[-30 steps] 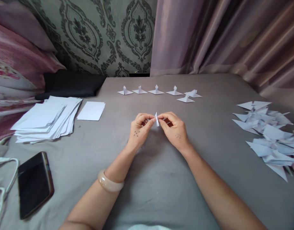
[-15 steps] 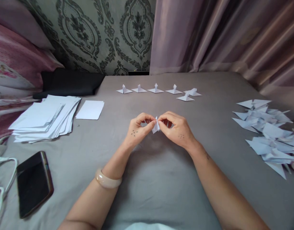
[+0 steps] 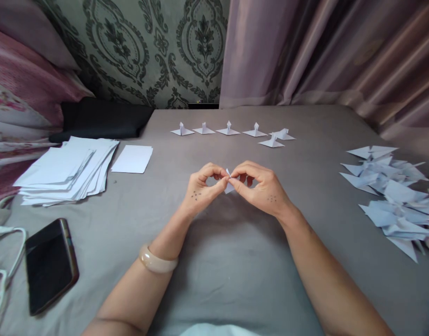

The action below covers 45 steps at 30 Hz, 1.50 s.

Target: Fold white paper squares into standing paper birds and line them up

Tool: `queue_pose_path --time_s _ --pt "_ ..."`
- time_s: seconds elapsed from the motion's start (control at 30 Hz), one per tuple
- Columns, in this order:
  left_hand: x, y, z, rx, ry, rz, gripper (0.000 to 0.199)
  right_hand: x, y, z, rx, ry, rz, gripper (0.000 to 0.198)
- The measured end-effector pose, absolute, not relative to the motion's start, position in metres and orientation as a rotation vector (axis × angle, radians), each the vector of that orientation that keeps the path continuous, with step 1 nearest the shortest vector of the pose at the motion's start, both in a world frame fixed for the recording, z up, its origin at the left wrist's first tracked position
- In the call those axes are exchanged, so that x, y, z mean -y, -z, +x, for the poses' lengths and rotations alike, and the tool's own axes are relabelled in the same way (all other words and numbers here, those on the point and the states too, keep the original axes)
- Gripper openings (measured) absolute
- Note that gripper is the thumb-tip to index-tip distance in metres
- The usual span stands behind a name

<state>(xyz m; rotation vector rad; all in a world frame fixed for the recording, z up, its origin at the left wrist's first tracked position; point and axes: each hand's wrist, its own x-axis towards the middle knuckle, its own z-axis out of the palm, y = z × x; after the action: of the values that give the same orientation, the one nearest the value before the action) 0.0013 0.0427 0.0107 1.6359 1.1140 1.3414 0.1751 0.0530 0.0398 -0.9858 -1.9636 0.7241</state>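
Between my two hands is a small folded white paper (image 3: 229, 188), mostly hidden behind the fingertips, with a narrow point sticking up and a lower flap hanging below. My left hand (image 3: 205, 186) pinches it from the left between thumb and fingers. From the right, my right hand (image 3: 259, 186) pinches it too, its thumb meeting the left thumb. Beyond the hands, several folded paper cranes (image 3: 228, 129) stand in a row on the grey cloth (image 3: 207, 242). A pale bangle (image 3: 157, 261) is around my left wrist.
A stack of white paper sheets (image 3: 57, 168) lies at the left, with a smaller square pile (image 3: 132, 159) beside it. A phone (image 3: 51, 266) and white cable (image 3: 17, 261) are at the near left. Folded paper pieces (image 3: 399, 186) are heaped at the right. A black cloth-like item (image 3: 104, 119) lies behind.
My right hand has turned slightly and its thumb has moved in over the paper towards the left thumb. Less of the folded paper shows between the fingers.
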Motion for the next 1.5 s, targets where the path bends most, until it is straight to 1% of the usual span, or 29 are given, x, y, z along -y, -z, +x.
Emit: queue_pose_path --time_s 0.27,0.43,0.57,0.93,1.03,1.3,1.43,1.5 --pt "-0.043 -0.011 0.0 -1.044 -1.307 1.735 0.012 -0.055 -0.04 0.179 1.957 -0.708 -0.955 0.01" --pt "-0.045 -0.013 -0.005 -1.051 -1.316 1.873 0.008 -0.056 -0.04 0.183 2.005 -0.714 -0.927 0.012" --pt "-0.046 -0.013 -0.007 -1.006 -1.29 1.864 0.005 -0.056 -0.04 0.184 2.031 -0.749 -0.929 0.011" --pt "-0.044 -0.011 0.002 -1.091 -1.397 1.542 0.006 -0.054 -0.035 0.175 1.958 -0.722 -1.018 0.009" --pt "-0.044 -0.01 0.003 -1.039 -1.411 1.384 0.006 -0.054 -0.036 0.174 1.91 -0.755 -1.046 0.001" --pt "-0.045 -0.008 0.004 -0.87 -1.442 1.169 0.004 -0.05 -0.045 0.173 1.849 -0.785 -1.024 0.002" --pt "-0.045 -0.01 0.005 -0.761 -1.46 1.061 0.003 -0.048 -0.047 0.172 1.828 -0.785 -1.007 0.01" --pt "-0.045 -0.011 0.005 -0.749 -1.459 1.036 0.004 -0.048 -0.048 0.172 1.818 -0.795 -1.006 0.007"
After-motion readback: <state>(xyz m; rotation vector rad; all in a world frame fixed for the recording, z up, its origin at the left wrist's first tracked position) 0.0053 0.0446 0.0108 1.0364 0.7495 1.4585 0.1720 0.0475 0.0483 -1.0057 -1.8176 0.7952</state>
